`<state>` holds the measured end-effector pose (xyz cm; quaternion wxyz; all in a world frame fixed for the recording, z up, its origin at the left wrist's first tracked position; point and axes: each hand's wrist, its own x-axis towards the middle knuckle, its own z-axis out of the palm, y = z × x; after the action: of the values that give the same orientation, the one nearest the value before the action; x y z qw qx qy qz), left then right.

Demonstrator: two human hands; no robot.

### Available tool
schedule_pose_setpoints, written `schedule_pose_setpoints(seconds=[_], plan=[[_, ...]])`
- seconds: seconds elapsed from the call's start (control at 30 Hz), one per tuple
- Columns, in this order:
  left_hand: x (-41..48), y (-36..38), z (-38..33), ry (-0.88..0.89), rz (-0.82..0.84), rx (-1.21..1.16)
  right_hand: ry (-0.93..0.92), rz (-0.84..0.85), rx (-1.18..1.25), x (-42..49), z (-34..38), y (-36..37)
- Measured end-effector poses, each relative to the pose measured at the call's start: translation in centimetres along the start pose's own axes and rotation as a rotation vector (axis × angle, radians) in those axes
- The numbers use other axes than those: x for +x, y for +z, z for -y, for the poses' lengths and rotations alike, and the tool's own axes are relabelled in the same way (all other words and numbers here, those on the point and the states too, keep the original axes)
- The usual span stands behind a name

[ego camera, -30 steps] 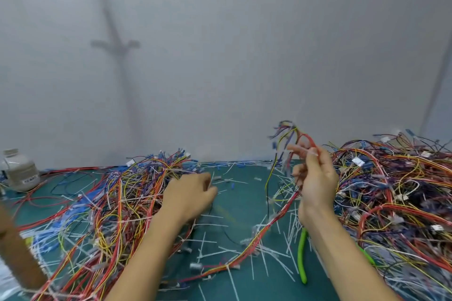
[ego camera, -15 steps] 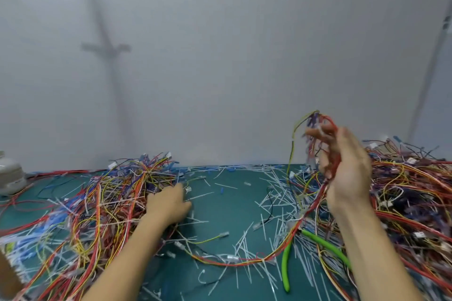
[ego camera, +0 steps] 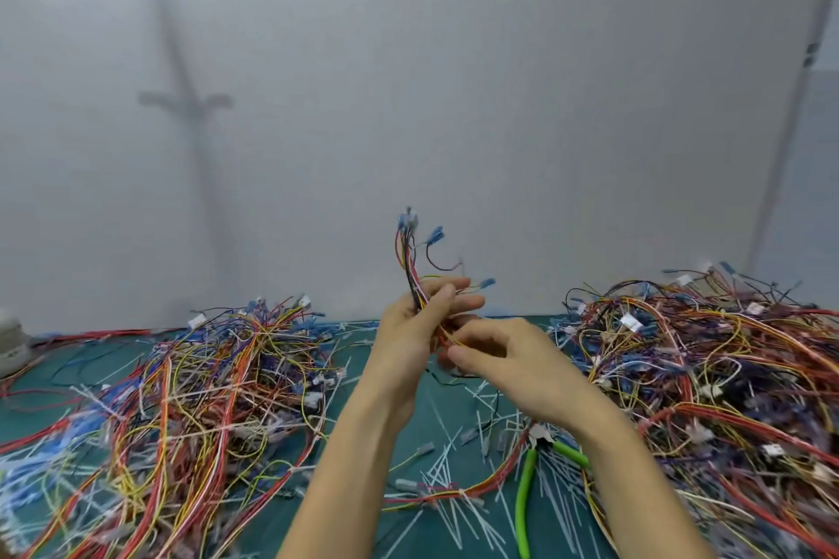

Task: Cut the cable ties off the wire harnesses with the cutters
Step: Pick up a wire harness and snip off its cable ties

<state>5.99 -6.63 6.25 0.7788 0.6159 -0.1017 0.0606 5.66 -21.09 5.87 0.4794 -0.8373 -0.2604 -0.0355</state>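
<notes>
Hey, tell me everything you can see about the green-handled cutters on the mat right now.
The cutters lie flat on the green mat among cut white ties. The small metal head points away from the person. The two bright green handles, plastic or rubber by their look, are spread apart. One runs toward the near edge. The other vanishes under the right forearm. Nothing grips them.

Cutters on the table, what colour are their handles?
Bright green, in the head view. The cutters lie unheld; left hand and right hand hold a harness.

No readable text; white tags (ego camera: 631,322) on harness wires too blurred to read.
</notes>
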Motion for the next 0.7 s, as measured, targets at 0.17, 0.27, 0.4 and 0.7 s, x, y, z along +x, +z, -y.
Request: schedule_pose_setpoints(seconds=[0.17, 0.27, 0.4, 0.7], plan=[[-0.5, 0.0, -0.3, 0.099, 0.153, 0.107, 0.059, 0.051, 0.031, -0.1, 0.2, -0.5], [-0.5, 0.3, -1.1, 0.044, 0.242, 0.115, 0.017, -0.001, 0.164, -0.2, 0.8, -0.7], [-0.5, 0.2, -1.8, -0.006, 0.293, -0.050, -0.077, -0.071, 0.220, -0.2, 1.8, -0.9], [-1.2, -1.0, -4.4, 0.163, 0.101, 0.166, -0.085, -0.160, 0.352, -0.5, 2.8, -1.4]])
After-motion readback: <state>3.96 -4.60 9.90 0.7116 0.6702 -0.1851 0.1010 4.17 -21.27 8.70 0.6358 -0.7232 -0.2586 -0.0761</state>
